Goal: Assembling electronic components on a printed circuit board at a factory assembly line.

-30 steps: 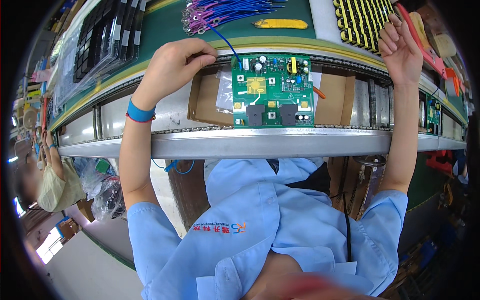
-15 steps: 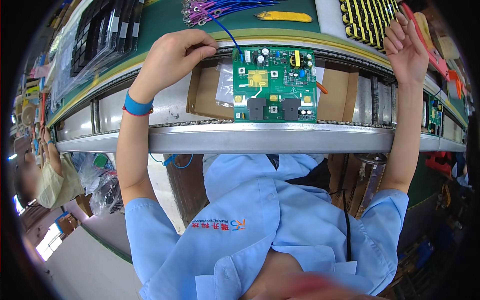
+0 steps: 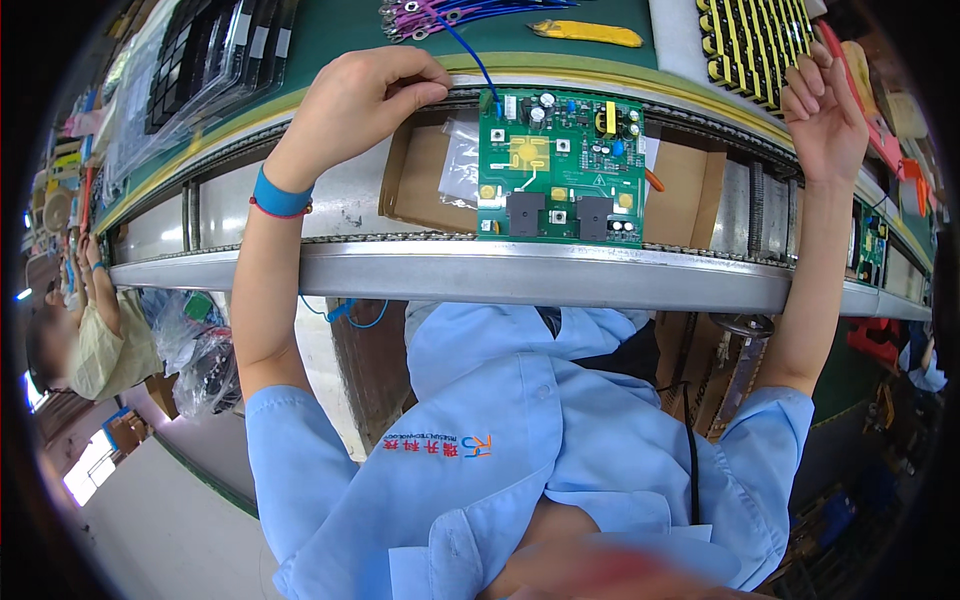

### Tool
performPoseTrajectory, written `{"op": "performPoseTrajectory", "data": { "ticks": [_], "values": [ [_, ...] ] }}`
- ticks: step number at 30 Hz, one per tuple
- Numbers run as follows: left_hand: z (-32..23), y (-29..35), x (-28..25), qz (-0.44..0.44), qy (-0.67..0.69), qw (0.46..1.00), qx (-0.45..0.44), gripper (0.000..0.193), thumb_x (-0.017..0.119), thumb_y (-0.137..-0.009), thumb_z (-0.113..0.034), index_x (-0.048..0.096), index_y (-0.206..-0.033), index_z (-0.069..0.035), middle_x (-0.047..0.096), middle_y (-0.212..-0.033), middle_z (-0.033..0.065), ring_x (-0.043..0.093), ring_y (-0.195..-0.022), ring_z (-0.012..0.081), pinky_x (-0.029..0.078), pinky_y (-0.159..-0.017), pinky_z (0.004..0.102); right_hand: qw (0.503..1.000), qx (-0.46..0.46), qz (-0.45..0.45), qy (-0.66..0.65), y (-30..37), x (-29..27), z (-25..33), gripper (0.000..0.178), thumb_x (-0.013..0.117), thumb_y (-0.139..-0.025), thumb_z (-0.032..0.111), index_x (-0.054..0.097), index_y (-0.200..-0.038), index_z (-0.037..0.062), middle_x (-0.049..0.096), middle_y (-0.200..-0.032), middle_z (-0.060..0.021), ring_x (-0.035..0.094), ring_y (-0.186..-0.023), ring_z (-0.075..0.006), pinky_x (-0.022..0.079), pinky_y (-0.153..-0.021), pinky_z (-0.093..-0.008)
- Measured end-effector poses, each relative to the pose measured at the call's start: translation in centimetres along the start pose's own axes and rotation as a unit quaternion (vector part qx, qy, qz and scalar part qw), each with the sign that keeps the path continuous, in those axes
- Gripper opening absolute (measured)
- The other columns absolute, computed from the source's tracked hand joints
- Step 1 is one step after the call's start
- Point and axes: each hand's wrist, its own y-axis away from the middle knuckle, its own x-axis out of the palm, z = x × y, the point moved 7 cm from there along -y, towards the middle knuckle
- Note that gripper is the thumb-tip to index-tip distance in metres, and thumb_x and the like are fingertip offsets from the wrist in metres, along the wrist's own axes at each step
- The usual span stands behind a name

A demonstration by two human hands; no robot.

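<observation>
Board (image 3: 562, 170): green, bridging both rails (image 3: 480, 272) above box (image 3: 690, 195).
Wire (image 3: 483, 65): blue, at board's far-left corner.
Left hand (image 3: 365, 95): half-curled, thumb near forefinger, beside wire; hold, if any, we cannot tell.
Right hand (image 3: 825, 130): loosely half-open, by yellow-black parts (image 3: 745, 40); grip unclear to us.
Risks, we judge: snagged wire skewing board; skewed board dropping boxward; brushed parts shifting.

Your green circuit board (image 3: 560, 175) hides the middle of the cardboard box (image 3: 690, 200) beneath it. Beyond the board, the top edge crops your blue wires (image 3: 507, 9) and the black-and-yellow parts (image 3: 750, 50). Left of it, you can't tell whether your left fingers (image 3: 415, 65) pinch anything. Far right of it, a second board (image 3: 873, 245) is too small for detail.
</observation>
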Motion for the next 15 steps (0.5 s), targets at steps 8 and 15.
{"op": "performPoseTrajectory", "data": {
  "ticks": [8,15],
  "values": [
    [0.08,0.07,-0.01,0.0,-0.012,1.0,-0.011,0.013,0.065,-0.088,-0.017,0.07,-0.093,-0.007,0.069,-0.081,0.0091,0.066,-0.071,0.0245,0.052,-0.064,0.0323,1.0,0.002,-0.01,0.009,0.09,-0.39,-0.13,0.029,0.045,-0.103,0.019,0.049,-0.12,-0.0037,0.036,-0.079,-0.0006,0.034,-0.068,-0.0103,0.032,-0.061,-0.0229],
    [0.22,0.13,-0.01,-0.002,-0.008,1.0,-0.007,0.013,0.065,-0.088,-0.018,0.07,-0.094,-0.007,0.069,-0.081,0.0092,0.066,-0.071,0.0241,0.052,-0.064,0.0324,1.0,0.007,0.004,0.0,-0.04,0.11,-0.15,0.025,0.044,-0.103,0.018,0.047,-0.118,-0.0025,0.036,-0.079,-0.0008,0.033,-0.068,-0.0105,0.031,-0.061,-0.0234]
  ]
}}
